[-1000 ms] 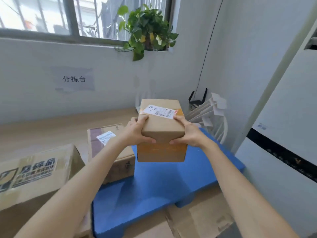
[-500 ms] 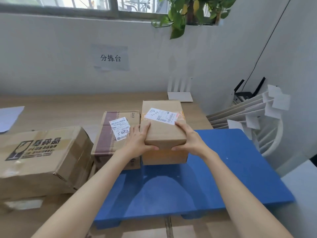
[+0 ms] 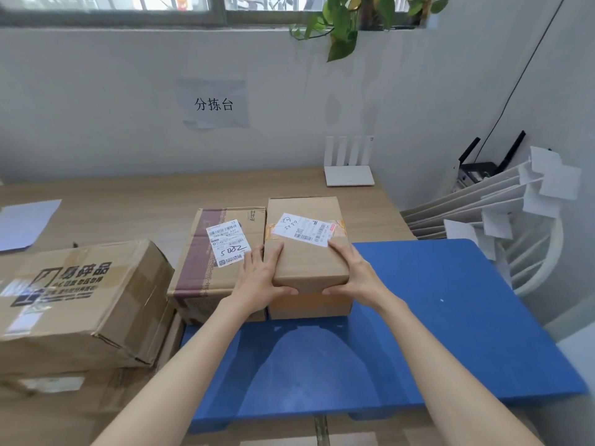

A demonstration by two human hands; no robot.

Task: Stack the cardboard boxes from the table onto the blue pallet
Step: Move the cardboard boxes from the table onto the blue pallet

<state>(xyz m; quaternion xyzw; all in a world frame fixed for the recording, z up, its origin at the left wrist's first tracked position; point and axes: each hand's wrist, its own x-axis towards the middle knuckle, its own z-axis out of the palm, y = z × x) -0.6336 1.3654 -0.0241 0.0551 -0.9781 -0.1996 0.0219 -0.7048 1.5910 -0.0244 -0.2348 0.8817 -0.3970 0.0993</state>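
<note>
A small cardboard box (image 3: 307,259) with a white shipping label sits at the far left of the blue pallet (image 3: 434,310). My left hand (image 3: 260,278) grips its near left corner and my right hand (image 3: 355,275) grips its near right corner, thumbs on the front face. Directly to its left, touching it, stands a second labelled cardboard box (image 3: 212,252) with a dark red tape stripe, its front on the pallet's left edge. A large printed cardboard box (image 3: 77,300) lies further left on top of another carton.
The wooden table (image 3: 135,201) runs behind the pallet, with a white router (image 3: 349,173) at its back right and a sheet of paper (image 3: 25,222) at the left. Flat cardboard sheets on a white rack (image 3: 502,220) stand right of the pallet. More cardboard lies on the floor below.
The small box has come down from mid-air and now sits on the pallet beside the striped box. Both hands keep their hold on it.
</note>
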